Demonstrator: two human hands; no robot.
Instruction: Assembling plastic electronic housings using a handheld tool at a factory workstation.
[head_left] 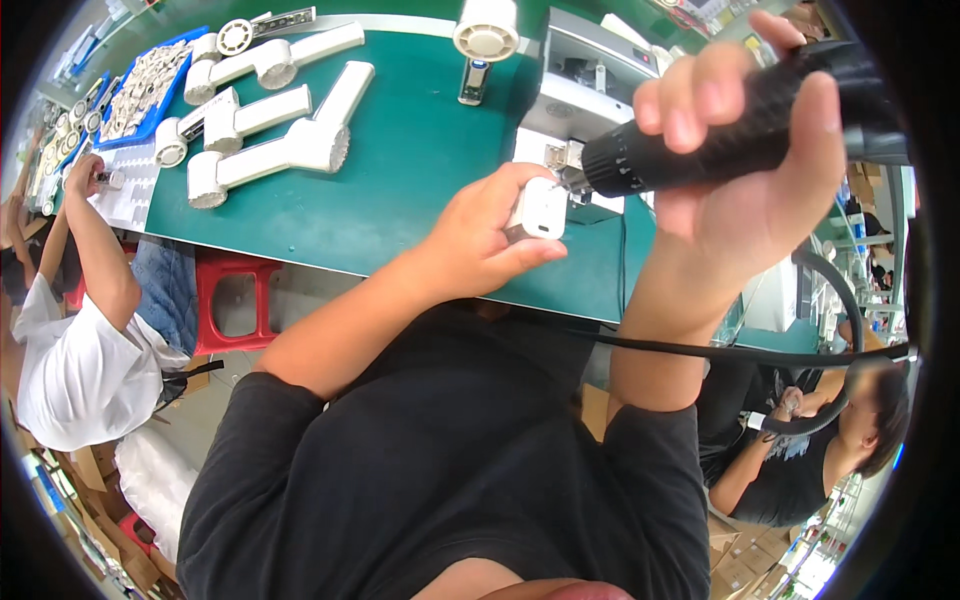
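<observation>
My left hand [485,240] is closed around a small white plastic housing [543,212], thumb on the near side and fingers on the far side. My right hand [745,170] grips a thick black electric screwdriver [710,135] that lies almost level. Its ribbed collar points left, and its tip is close above the housing's upper right edge; whether they touch I cannot tell. Just behind the tip stands a grey screw feeder [585,105], partly hidden by the screwdriver and my right hand.
Several white jointed housings [285,150] with round ends lie on the green table [430,140]. Another white unit [485,35] stands at the back. Far left, a blue tray [185,75] holds small parts. One co-worker [90,340] sits left, another [820,440] right. A black cable [720,352] crosses my right forearm.
</observation>
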